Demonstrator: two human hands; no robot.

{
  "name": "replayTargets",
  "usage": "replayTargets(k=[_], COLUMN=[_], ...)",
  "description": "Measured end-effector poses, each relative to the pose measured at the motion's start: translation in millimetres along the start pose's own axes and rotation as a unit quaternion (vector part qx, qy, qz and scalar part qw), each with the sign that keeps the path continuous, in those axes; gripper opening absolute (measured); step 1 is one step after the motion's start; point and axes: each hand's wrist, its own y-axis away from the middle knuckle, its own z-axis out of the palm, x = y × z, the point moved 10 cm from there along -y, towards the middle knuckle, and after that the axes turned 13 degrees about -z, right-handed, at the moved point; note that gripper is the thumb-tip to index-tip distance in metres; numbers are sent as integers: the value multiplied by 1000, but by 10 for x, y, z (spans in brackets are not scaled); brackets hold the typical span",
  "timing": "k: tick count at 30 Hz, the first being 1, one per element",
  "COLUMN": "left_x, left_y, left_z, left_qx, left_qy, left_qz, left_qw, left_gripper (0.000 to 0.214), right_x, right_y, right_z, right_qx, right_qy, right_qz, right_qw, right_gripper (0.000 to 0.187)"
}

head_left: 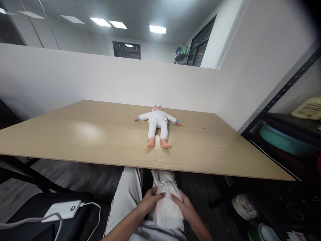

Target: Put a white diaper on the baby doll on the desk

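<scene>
Over my right thigh lies bunched white cloth (pixel 167 206) with a pale pinkish strip; I cannot tell what kind of piece it is. My left hand (pixel 153 197) grips its left side, thumb on top and fingers curled under. On the other side my right hand (pixel 185 203) holds it the same way, its fingers mostly hidden. Both hands are below the front edge of the table (pixel 112 144). Beyond them a baby doll (pixel 157 122) in a white outfit with blue cuffs lies on its back on the tabletop, arms spread, bare feet toward me.
To my left, a white power bank (pixel 62 211) with a cable rests on a black chair seat (pixel 82 204). At right stands a dark shelf (pixel 281 117) with a teal basin (pixel 283 139) and a yellow bottle (pixel 307 108). A white partition (pixel 112 80) borders the table's far side.
</scene>
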Motion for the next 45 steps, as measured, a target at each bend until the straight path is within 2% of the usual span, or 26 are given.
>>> replayTargets(k=[2, 4, 6, 8, 10, 13, 15, 17, 21, 24, 27, 29, 32, 35, 38, 41, 43, 45], left_x=[289, 575, 828, 1060, 1245, 1360, 1305, 1178, 855, 628, 502, 461, 456, 497, 573, 664, 767, 948], left_y=[462, 954, 1371, 1644, 1741, 1593, 1373, 1143, 788, 641, 589, 581, 590, 605, 632, 695, 765, 861], left_z=[139, 264, 366, 425, 420, 275, 118, -42, -266, -375, -429, -429, -412, -388, -404, -501, -562, -620], left_qx=[-21, -19, -19, -20, -18, -6, 8, 27, 50, 61, 64, 59, 51, 44, 54, 100, 124, 141], left_qy=[7, -5, 3, 1, -6, 15, 47, 69, 80, 104, 125, 127, 116, 95, 45, -74, -195, -314], left_qz=[49, 90, 118, 150, 182, 198, 178, 149, 96, 64, 55, 48, 45, 58, 87, 106, 116, 143], left_qw=[999, 996, 993, 988, 983, 980, 983, 986, 991, 991, 989, 989, 991, 993, 994, 987, 966, 928], left_gripper=[63, 55, 57, 57, 49, 38, 40, 46, 53, 52, 50, 49, 47, 44, 42, 39, 36, 33], right_x=[-290, -654, -1017, -1337, -1589, -1795, -1776, -1615, -1037, -672, -549, -658, -1025, -1405, -1652, -1703, -1659, -1575], right_y=[204, 417, 593, 649, 572, 311, 132, -1, -71, 12, 67, 49, -19, -145, -378, -686, -888, -1055], right_z=[-24, -208, -332, -305, -173, 105, 274, 372, 374, 285, 237, 188, 111, 199, 529, 886, 1054, 1150], right_qx=[-12, 48, 101, 110, 91, 38, 2, -14, 10, 52, 64, 76, 111, 101, 2, -106, -155, -185], right_qy=[-16, 35, 82, 109, 119, 114, 106, 104, 142, 188, 215, 246, 312, 350, 365, 387, 408, 428], right_qz=[-3, -30, -56, -83, -105, -132, -144, -141, -100, -67, -64, -103, -204, -296, -347, -343, -332, -318], right_qw=[1000, 998, 990, 985, 983, 984, 984, 984, 985, 978, 972, 961, 921, 883, 864, 850, 836, 825], right_gripper=[66, 63, 62, 62, 62, 57, 52, 52, 62, 65, 58, 51, 52, 54, 52, 53, 58, 63])
